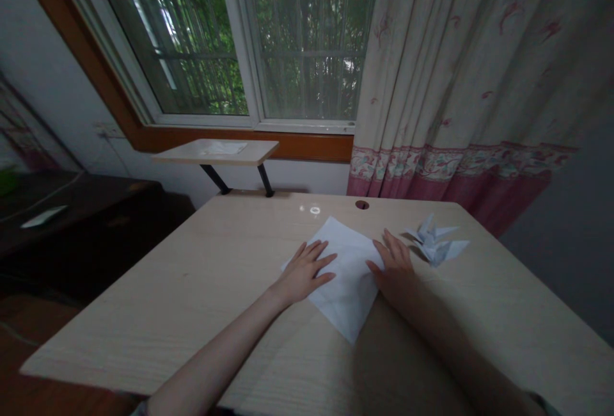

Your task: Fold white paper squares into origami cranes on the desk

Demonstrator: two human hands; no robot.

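A white sheet of paper (350, 275) lies on the desk, turned so that one corner points towards me. My left hand (307, 272) rests flat on its left side with the fingers spread. On the opposite side, my right hand (394, 265) touches the sheet's right corner, fingers apart and stretched out. Whether the right fingertips lift the edge a little I cannot tell. Just beyond my right hand stand folded paper cranes (436, 251), close together on the desk.
The pale wooden desk (192, 288) has a round cable hole (362, 205) near its back edge. At the back left a small raised shelf (215, 152) on black legs bears some white paper. A curtain (446, 83) hangs behind the right side, beside the window.
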